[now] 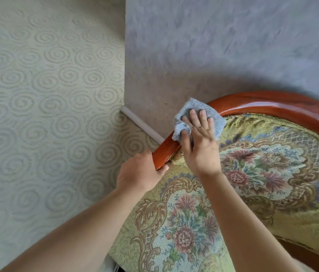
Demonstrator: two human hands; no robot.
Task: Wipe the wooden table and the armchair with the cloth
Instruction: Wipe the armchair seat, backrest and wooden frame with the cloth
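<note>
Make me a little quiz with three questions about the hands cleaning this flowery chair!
1. True or false: the right hand presses the blue cloth flat on the chair's wooden rim.
2. What does the left hand grip?
A. the cloth
B. the end of the wooden rim
C. the white skirting strip
3. Fill in: the cushion shows a ____ pattern.

Key: 1 true; 2 B; 3 flower.

A pale carpet [37, 114] with raised swirls covers the left. A mottled grey wall [213, 46] fills the upper right, with a white skirting strip [142, 124] along its foot. Light is soft and even.
</note>
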